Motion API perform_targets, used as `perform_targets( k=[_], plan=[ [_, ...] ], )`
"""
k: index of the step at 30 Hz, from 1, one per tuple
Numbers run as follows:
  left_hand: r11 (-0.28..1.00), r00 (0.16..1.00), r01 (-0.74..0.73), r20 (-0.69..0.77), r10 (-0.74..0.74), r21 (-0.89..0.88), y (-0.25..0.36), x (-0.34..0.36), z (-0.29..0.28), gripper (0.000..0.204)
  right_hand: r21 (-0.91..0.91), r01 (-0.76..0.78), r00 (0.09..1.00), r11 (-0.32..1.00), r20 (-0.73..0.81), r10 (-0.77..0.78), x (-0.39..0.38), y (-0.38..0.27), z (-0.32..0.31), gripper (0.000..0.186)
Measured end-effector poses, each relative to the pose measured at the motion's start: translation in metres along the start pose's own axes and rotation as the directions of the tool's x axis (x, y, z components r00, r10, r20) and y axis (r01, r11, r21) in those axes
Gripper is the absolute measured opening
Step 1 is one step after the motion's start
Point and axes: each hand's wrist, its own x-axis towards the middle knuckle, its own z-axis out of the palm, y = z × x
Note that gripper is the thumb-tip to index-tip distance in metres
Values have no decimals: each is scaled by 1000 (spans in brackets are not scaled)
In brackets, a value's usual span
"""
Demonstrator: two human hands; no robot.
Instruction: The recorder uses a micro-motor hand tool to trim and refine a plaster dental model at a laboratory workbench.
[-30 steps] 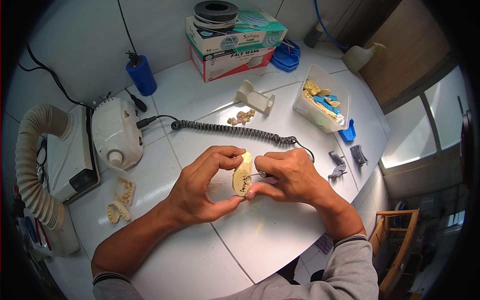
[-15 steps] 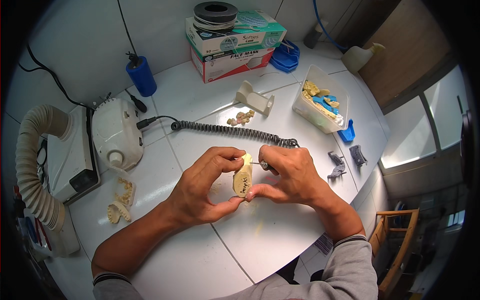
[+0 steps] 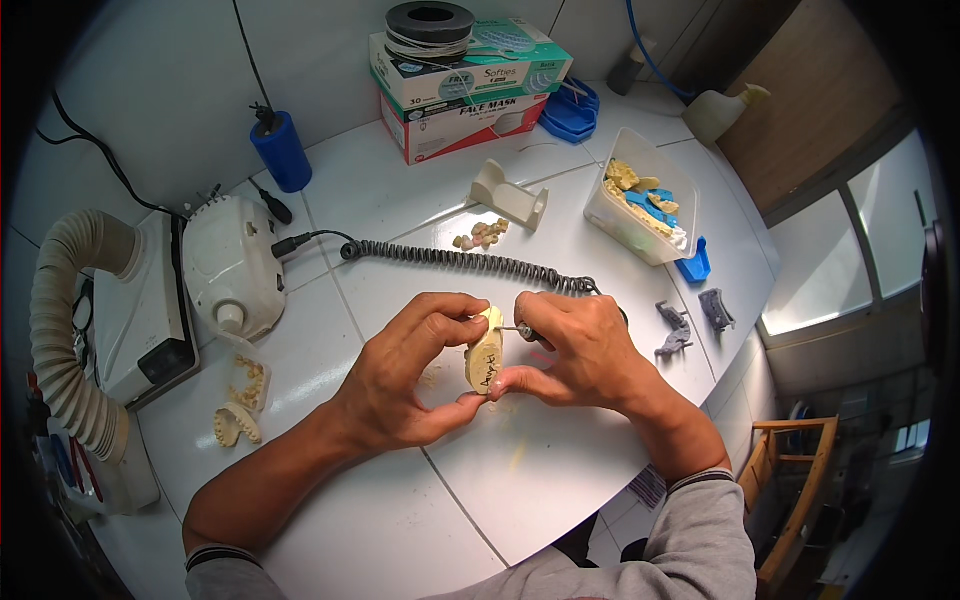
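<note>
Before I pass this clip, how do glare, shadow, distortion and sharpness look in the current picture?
Head view: glare on the table near the stand, dimness around the wooden frame at lower right; head view: corners black, straight edges bowing toward the rim; head view: left hand, right hand and block look reasonably sharp.

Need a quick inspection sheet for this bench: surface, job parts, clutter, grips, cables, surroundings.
Surface: white tiled worktop, yellow streak on it.
Job's things: yellow block, lettered; slim metal-tipped tool at its upper right edge.
Clutter: clear box holding yellow fragments; grey pieces; dental models; stacked cartons topped by a spool.
Grips: bare hands; left grip holds the block, right grip holds the tool.
Cables: coiled black cord from white unit; far end hidden behind right grip.
Surroundings: ribbed hose left, wooden frame right.
</note>
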Motion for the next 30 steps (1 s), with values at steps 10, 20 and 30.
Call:
perform_targets(
  k=[10, 20, 30],
  plan=[
    [1000, 1000, 4, 2, -4, 3, 1, 0, -1, 59, 2, 1, 1000, 1000, 11, -1, 1, -1, -1, 70],
    [1000, 1000, 7, 0, -7, -1, -1, 0, 0, 60, 16, 2, 1000, 1000, 0, -2, 1, 0, 0, 70],
    [1000, 1000, 0, -1, 0, 0, -1, 0, 0, 60, 29, 0, 1000, 1000, 11, 0, 0, -1, 1, 70]
  ],
)
